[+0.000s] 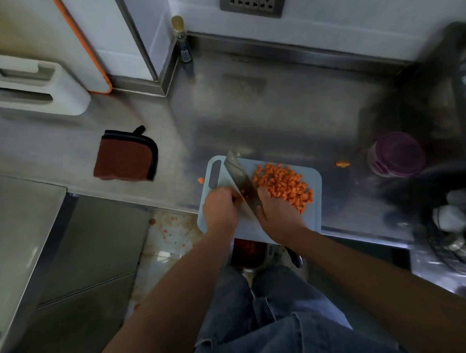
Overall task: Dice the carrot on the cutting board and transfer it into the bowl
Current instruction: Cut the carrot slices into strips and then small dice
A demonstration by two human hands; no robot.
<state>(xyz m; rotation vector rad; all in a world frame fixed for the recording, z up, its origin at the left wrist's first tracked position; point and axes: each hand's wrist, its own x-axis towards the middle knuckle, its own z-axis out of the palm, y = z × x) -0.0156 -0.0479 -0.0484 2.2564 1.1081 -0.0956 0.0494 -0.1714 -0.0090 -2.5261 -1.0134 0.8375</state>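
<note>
Both hands meet at the near side of the pale blue plastic cutting board [308, 224], which lies on the brushed steel tabletop [281, 112] with its near edge hanging over the rim. Our left hand [220, 205] curls its fingers at the near end of the broad steel cleaver [238, 174] and seems to grip it, though the handle is hidden. The blade lies tilted across the board with a few orange bits stuck to it. Our right hand [279, 208] lies flat and unclenched, fingers spread on the heap of diced orange carrot [284, 186], which sits on the board's far right part, just beside the blade. We judge the dicing done and the transfer in hand. A round steel bowl [269, 253] shows below the overhanging edge, partly hidden, with something orange-red inside. Next we need to sweep the heap toward that edge, keeping the dice together, since stray carrot pieces [342, 164] lie on the tabletop and the floor [169, 242]
</note>
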